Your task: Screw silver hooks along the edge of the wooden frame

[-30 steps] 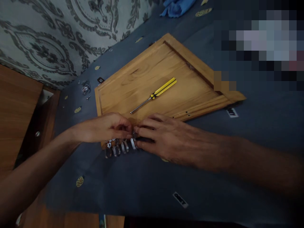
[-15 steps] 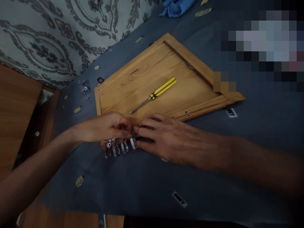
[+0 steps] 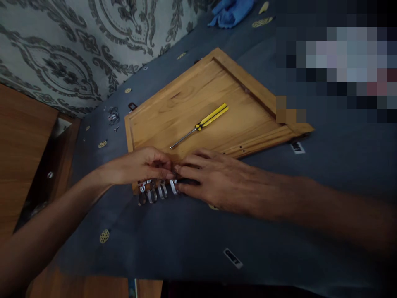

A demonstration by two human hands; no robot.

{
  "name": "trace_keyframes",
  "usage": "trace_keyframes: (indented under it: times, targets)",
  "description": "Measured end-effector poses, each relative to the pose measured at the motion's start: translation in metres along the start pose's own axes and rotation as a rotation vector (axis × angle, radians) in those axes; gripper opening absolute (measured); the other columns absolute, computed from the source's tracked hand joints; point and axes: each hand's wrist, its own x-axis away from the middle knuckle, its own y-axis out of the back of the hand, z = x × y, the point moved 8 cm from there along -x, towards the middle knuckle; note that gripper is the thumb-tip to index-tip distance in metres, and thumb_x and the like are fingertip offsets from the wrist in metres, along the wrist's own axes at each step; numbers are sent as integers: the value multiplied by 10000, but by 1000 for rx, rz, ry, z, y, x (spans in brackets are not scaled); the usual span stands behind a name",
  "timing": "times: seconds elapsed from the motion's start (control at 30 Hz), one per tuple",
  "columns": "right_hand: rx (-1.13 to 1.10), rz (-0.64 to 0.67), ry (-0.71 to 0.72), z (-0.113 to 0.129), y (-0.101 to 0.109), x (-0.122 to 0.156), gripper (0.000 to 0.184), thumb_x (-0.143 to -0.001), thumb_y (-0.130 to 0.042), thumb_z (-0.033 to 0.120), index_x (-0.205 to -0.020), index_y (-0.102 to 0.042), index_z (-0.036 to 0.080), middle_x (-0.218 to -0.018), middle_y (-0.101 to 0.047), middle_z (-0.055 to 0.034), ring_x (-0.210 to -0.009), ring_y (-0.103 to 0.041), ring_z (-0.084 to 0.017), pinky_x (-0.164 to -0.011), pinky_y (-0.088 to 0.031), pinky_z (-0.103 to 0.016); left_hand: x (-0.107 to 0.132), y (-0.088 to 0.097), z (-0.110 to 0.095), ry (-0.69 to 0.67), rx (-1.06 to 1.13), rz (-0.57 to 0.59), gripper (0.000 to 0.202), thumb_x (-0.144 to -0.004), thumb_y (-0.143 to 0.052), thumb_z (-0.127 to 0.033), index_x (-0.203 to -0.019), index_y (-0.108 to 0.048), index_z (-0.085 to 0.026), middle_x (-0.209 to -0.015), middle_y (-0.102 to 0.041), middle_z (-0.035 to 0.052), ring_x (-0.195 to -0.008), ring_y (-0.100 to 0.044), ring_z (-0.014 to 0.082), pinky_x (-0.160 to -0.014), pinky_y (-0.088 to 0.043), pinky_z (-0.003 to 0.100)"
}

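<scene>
A framed wooden panel (image 3: 186,111) lies on the dark blue sheet. Several curved silver metal hooks (image 3: 161,190) stick out past its near left edge. My left hand (image 3: 151,163) is closed at that edge, thumb and fingers pinched just above the hooks; whatever lies between them is hidden. Just to its right, my right hand (image 3: 214,178) reaches over the same edge, its thumb and forefinger closed around the rightmost metal hook, partly covering it. A screwdriver (image 3: 200,125) with a yellow and black handle rests on the panel beyond both hands.
Small metal parts and screws (image 3: 113,118) lie on the sheet (image 3: 149,244) left of the panel. A blue cloth (image 3: 231,14) is at the back, by the patterned wall (image 3: 68,49). Wooden furniture (image 3: 25,145) stands at the left. The upper right is pixelated.
The view has shifted slightly. Both hands stay at the same spot on the panel's edge, with hardly any finger movement visible.
</scene>
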Motion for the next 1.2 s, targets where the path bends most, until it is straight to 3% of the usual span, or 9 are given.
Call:
trace_keyframes:
  times: [0.13, 0.3, 0.43, 0.57, 0.7, 0.8, 1.0, 1.2]
  targets:
    - [-37, 42, -5, 0, -2, 0, 174, -968, -537, 124, -1036, -694, 159, -1042, -667, -88, -1007, -588, -249, -923, -426, -418, 11, 4, -2, -18, 22, -61, 291, -892, -599, -426, -759, -619, -169, -640, -542, -39, -594, -487, 106, -543, -377, 204]
    - [-41, 31, -2, 0, -3, -1, 129, -925, -648, 128, -1031, -707, 172, -1036, -671, -68, -1012, -578, -247, -931, -422, -415, 45, 15, -7, -109, -82, -507, 287, -947, -604, -448, -865, -658, -178, -761, -621, -10, -733, -578, 147, -655, -454, 241]
    - [-46, -3, -8, -1, -2, -1, 167, -913, -693, 163, -1078, -713, 174, -1069, -678, -74, -1027, -573, -247, -911, -423, -397, 65, -6, -7, -195, -217, -747, 215, -959, -644, -379, -1082, -648, -202, -1022, -694, 39, -963, -638, 202, -829, -493, 311]
    - [-39, -10, -9, -1, -4, 0, 168, -936, -664, 155, -1095, -713, 179, -1103, -681, -80, -1050, -571, -251, -916, -429, -402, 71, -32, -9, -270, -416, -808, 226, -995, -626, -336, -1193, -617, -227, -1106, -679, 57, -1059, -596, 231, -922, -478, 374]
    - [-60, -10, -8, -2, -6, 1, 185, -935, -656, 139, -1111, -697, 180, -1198, -665, -89, -1130, -549, -256, -960, -433, -419, 77, -44, -8, -266, -587, -906, 307, -969, -662, -402, -1221, -619, -230, -1172, -649, 82, -1138, -550, 284, -987, -459, 451]
    - [-66, 9, -18, -2, -6, 2, 186, -933, -654, 135, -1108, -697, 181, -1174, -671, -86, -1112, -556, -254, -956, -441, -418, 77, -48, -10, -275, -624, -939, 317, -985, -635, -395, -1251, -607, -223, -1191, -633, 94, -1171, -529, 294, -1002, -460, 476]
    - [-62, 13, -12, -1, -5, 1, 179, -947, -628, 132, -1104, -696, 182, -1170, -673, -85, -1105, -571, -252, -975, -435, -419, 72, -52, -13, -291, -601, -898, 251, -990, -638, -332, -1215, -624, -221, -1147, -656, 80, -1164, -541, 280, -1014, -464, 478]
    - [-59, 5, -17, -2, -3, -1, 158, -971, -611, 153, -1087, -713, 184, -1115, -690, -78, -1071, -573, -247, -945, -434, -409, 71, -51, -8, -277, -574, -915, 326, -974, -657, -401, -1257, -596, -251, -1170, -660, 85, -1143, -556, 288, -1001, -471, 493]
